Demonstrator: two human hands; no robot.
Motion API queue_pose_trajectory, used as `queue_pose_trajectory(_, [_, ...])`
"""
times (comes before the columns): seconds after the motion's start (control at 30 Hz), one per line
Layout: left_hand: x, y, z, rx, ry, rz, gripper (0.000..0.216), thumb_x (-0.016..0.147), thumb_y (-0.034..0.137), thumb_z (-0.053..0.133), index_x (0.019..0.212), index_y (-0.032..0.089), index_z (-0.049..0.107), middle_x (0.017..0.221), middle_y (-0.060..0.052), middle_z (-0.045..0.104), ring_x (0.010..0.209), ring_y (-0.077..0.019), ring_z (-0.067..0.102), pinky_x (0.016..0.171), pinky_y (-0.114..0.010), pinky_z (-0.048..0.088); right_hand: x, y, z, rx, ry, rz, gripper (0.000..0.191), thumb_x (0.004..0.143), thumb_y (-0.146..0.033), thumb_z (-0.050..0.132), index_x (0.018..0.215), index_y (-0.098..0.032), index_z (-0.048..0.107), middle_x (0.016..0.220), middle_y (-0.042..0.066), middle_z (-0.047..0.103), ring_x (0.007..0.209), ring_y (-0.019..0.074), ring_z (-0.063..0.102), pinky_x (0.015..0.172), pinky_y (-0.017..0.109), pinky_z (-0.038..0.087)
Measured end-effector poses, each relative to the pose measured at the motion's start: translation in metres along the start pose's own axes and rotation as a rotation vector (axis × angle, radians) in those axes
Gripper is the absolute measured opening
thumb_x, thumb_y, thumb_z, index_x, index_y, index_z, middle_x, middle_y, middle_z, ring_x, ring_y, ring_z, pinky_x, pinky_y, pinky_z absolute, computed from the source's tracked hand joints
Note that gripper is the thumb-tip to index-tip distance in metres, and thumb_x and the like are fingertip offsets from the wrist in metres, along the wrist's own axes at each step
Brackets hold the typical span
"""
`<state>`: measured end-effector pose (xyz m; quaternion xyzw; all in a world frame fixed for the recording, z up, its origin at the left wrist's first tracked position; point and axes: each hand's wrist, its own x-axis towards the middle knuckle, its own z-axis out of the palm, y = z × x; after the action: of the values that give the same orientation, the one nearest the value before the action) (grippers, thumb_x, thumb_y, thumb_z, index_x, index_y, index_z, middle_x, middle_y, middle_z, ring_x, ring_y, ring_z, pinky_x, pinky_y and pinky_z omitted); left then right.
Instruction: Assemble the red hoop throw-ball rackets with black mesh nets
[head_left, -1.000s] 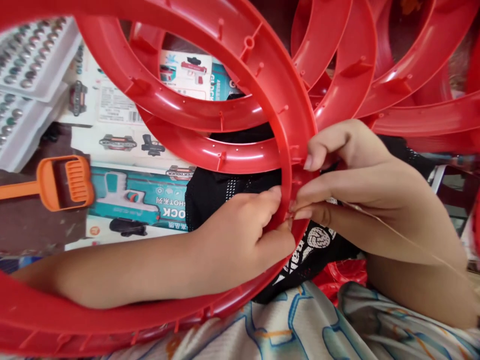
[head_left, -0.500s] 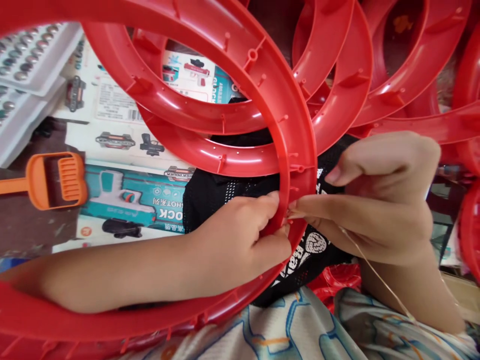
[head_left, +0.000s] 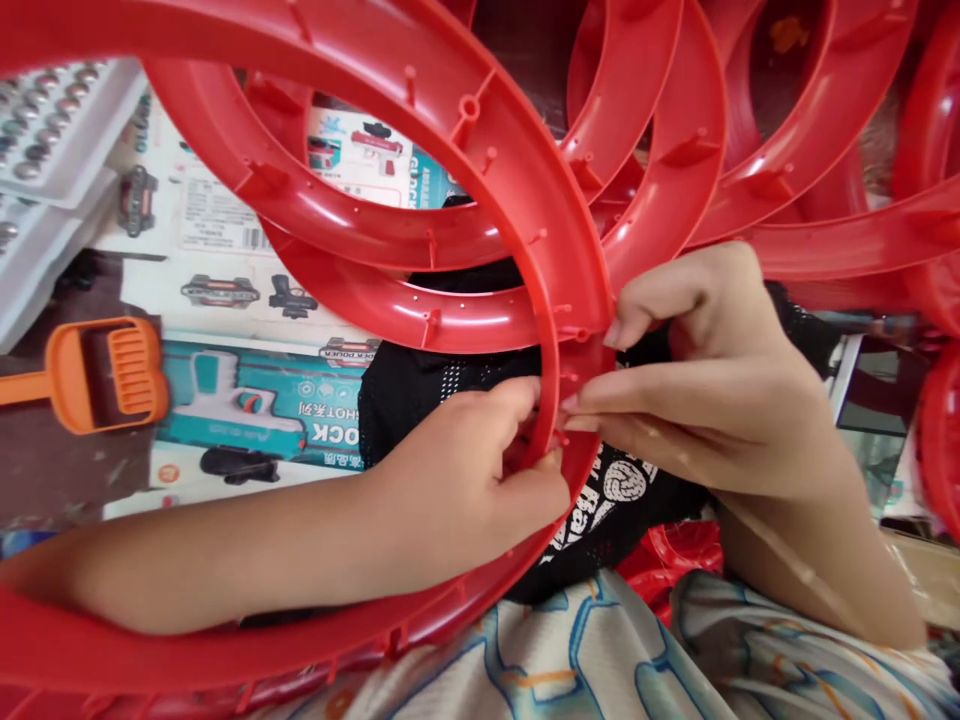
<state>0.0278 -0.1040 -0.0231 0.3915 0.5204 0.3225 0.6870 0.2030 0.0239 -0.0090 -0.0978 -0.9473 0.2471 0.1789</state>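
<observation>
Our left hand (head_left: 480, 460) is still clamped on the inner rim of the big red ring (head_left: 517, 165), above the black fabric (head_left: 416, 400). Since half a second ago, our right hand's (head_left: 720, 400) upper finger's swung back to the outer edge; its lower fingertips pinch together, can't tell on what.

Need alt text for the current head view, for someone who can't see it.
A person's left hand holds the inner edge of a red plastic ring while the right hand pinches at its ribbed face. More red rings curve behind; an orange handled piece and printed boxes lie to the left.
</observation>
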Motion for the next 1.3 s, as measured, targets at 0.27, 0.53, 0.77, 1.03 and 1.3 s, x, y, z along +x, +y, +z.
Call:
queue_pose_trajectory(0.27, [0.002, -0.001, 0.005, 0.040, 0.041, -0.011, 0.025, 0.086, 0.017, 0.055, 0.110, 0.024, 0.053, 0.085, 0.002, 0.069, 0.068, -0.0148, 0.065, 0.057, -0.024, 0.049, 0.002, 0.005, -0.006, 0.156, 0.064, -0.024, 0.015, 0.091, -0.019, 0.066, 0.103, -0.028, 0.063, 0.109, 0.001, 0.054, 0.100, 0.0145, 0.058, 0.082, 0.031, 0.053])
queue_pose_trajectory(0.53, [0.005, 0.007, 0.003, 0.212, 0.016, 0.009, 0.024, 0.083, 0.020, 0.053, 0.106, 0.020, 0.053, 0.085, -0.001, 0.066, 0.067, -0.0137, 0.058, 0.055, -0.023, 0.042, 0.011, -0.003, 0.000, 0.078, 0.121, 0.040, 0.008, 0.089, -0.018, 0.068, 0.093, -0.025, 0.065, 0.112, 0.003, 0.055, 0.109, 0.0181, 0.057, 0.095, 0.038, 0.051])
queue_pose_trajectory(0.77, [0.005, 0.005, 0.001, 0.158, -0.049, -0.022, 0.015, 0.085, 0.019, 0.053, 0.099, 0.021, 0.053, 0.082, 0.001, 0.066, 0.069, -0.0141, 0.059, 0.060, -0.026, 0.046, 0.013, 0.003, 0.016, 0.080, 0.257, 0.097, 0.004, 0.087, -0.022, 0.070, 0.087, -0.025, 0.068, 0.115, 0.006, 0.053, 0.116, 0.0202, 0.055, 0.099, 0.039, 0.051])
queue_pose_trajectory(1.03, [0.006, 0.009, 0.003, -0.229, -0.081, -0.029, 0.031, 0.089, 0.029, 0.060, 0.117, 0.021, 0.050, 0.095, -0.001, 0.065, 0.082, -0.0162, 0.065, 0.070, -0.029, 0.052, 0.010, 0.001, 0.021, 0.133, 0.303, 0.129, 0.006, 0.085, -0.016, 0.070, 0.087, -0.020, 0.066, 0.111, 0.005, 0.067, 0.109, 0.0191, 0.064, 0.098, 0.038, 0.054])
queue_pose_trajectory(1.3, [0.015, 0.009, 0.009, 0.090, 0.140, 0.087, 0.008, 0.093, 0.028, 0.049, 0.093, 0.020, 0.051, 0.081, 0.002, 0.060, 0.069, -0.0131, 0.053, 0.063, -0.028, 0.043, 0.014, -0.002, 0.022, 0.247, 0.439, 0.175, 0.015, 0.079, -0.011, 0.076, 0.083, -0.023, 0.068, 0.094, 0.000, 0.066, 0.091, 0.0139, 0.066, 0.085, 0.032, 0.055])
